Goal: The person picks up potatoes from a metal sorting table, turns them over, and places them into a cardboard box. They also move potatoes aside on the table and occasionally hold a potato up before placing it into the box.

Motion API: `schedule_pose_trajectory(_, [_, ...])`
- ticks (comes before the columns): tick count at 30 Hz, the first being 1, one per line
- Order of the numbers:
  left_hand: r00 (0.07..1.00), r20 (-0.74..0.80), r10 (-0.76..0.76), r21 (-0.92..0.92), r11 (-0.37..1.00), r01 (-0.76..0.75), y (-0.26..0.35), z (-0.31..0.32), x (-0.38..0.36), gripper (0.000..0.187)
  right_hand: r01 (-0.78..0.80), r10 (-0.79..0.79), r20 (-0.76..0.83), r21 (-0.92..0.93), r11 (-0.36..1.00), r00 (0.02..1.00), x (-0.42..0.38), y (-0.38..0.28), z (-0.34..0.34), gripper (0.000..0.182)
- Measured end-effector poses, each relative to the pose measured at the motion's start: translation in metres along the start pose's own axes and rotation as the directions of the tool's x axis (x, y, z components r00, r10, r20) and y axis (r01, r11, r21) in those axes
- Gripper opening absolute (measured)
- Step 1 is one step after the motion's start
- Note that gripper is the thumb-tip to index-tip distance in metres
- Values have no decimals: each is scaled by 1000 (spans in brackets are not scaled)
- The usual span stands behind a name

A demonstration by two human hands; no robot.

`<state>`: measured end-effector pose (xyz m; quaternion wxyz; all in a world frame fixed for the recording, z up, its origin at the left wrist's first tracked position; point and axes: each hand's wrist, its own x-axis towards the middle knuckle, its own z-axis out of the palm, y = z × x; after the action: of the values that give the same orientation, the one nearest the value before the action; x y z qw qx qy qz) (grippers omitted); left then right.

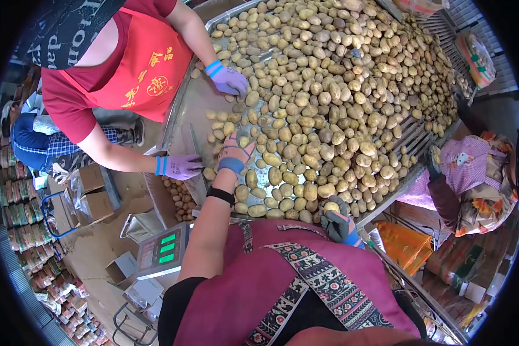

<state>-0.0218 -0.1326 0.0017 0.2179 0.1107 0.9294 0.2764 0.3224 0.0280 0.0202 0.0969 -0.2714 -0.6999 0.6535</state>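
My left hand point(234, 154), in a pinkish glove with a blue cuff, reaches over the near left part of the potato heap. Its fingers curl around a potato point(244, 138). Close to my body at the table's near edge is my right hand point(341, 224), in a grey glove with a blue cuff. A yellowish potato point(331, 206) is held between its thumb and fingers. Loose potatoes point(305, 124) of mixed sizes surround both hands on the metal sorting table point(193, 109).
Across on the left, a person in a red apron point(150, 63) rests purple-gloved hands at the table. Another person point(467, 179) works at the right. A crate of potatoes point(179, 199) and a digital scale point(164, 251) stand at lower left. An orange sack point(403, 245) is at lower right.
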Motion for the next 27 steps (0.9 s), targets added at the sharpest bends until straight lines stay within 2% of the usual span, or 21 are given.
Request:
schedule_pose_trajectory(1, [1000, 0, 5, 0, 1000, -5, 2, 3, 0, 67, 3, -3, -4, 0, 1000, 1000, -5, 13, -3, 37])
schedule_pose_trajectory(2, [991, 136, -10, -251, 967, 44, 2, 7, -2, 65, -151, 175, -60, 293, 944, 983, -5, 12, 1, 35])
schedule_pose_trajectory(3, [962, 271, 10, -473, 872, 125, 13, 4, -8, 63, -261, 355, -60, 567, 781, 933, -5, 7, 6, 34])
schedule_pose_trajectory(4, [900, 384, 208, -581, 812, 60, 25, 9, -31, 61, -258, 359, -68, 574, 777, 931, -3, 2, 8, 34])
schedule_pose_trajectory(5, [792, 458, 403, -685, 728, 25, 47, 8, -59, 60, -315, 480, 78, 842, 438, 874, 0, -6, 10, 36])
schedule_pose_trajectory(6, [679, 561, 474, -643, 766, -4, 50, 24, -60, 57, -313, 520, 259, 950, 17, 814, 3, -18, 12, 40])
schedule_pose_trajectory(7, [547, 653, 523, -604, 796, -40, 50, 34, -58, 55, -305, 522, 254, 952, 13, 815, 2, -32, 14, 40])
schedule_pose_trajectory(8, [672, 518, 528, -408, 844, -349, 67, 13, -63, 43, -310, 533, 276, 950, -26, 800, 2, -53, 19, 42])
schedule_pose_trajectory(9, [662, 523, 537, -406, 840, -360, 70, 13, -61, 43, -311, 542, 294, 948, -63, 787, 0, -65, 23, 45])
schedule_pose_trajectory(11, [853, 483, 197, -82, 980, -180, 75, 18, -57, 36, -265, 557, 237, 964, -32, 796, -7, -49, 20, 50])
schedule_pose_trajectory(12, [825, 479, 298, -48, 948, -315, 61, 35, -57, 38, -275, 451, 344, 938, -211, 824, -17, -16, 15, 47])
schedule_pose_trajectory(13, [818, 493, 297, -42, 947, -319, 63, 41, -68, 38, -298, 323, 429, 875, -383, 844, -25, 8, 11, 45])
schedule_pose_trajectory(15, [597, 584, 550, 19, 726, -687, 78, 54, -93, 48, -362, 258, 484, 840, -405, 836, -26, 6, 10, 45])
schedule_pose_trajectory(16, [585, 594, 552, 25, 715, -699, 80, 65, -102, 48, -356, 286, 434, 890, -285, 854, -25, -5, 11, 46])
schedule_pose_trajectory(17, [403, 608, 684, 38, 482, -875, 77, 80, -111, 49, -342, 313, 376, 926, -161, 872, -25, -20, 14, 48])
schedule_pose_trajectory(18, [184, 625, 759, 34, 210, -977, 72, 93, -114, 51, -319, 315, 359, 932, -173, 878, -24, -37, 16, 48])
schedule_pose_trajectory(19, [161, 636, 754, 19, 194, -981, 62, 100, -109, 51, -288, 368, 320, 947, -140, 873, -23, -53, 17, 50])
schedule_pose_trajectory(22, [147, 587, 796, 60, 139, -988, 23, 102, -78, 51, -238, 373, 253, 967, -85, 893, -38, -26, 6, 51])
schedule_pose_trajectory(24, [331, 591, 736, 147, 306, -941, 12, 88, -59, 50, -154, 386, 202, 976, -151, 900, -54, -4, 2, 46])
schedule_pose_trajectory(26, [603, 515, 609, 297, 533, -792, 12, 67, -47, 49, -117, 418, 194, 972, -203, 888, -64, 9, -4, 46])
schedule_pose_trajectory(27, [590, 526, 612, 297, 518, -802, 16, 60, -41, 49, -98, 448, 202, 965, -243, 871, -68, 15, -5, 47])
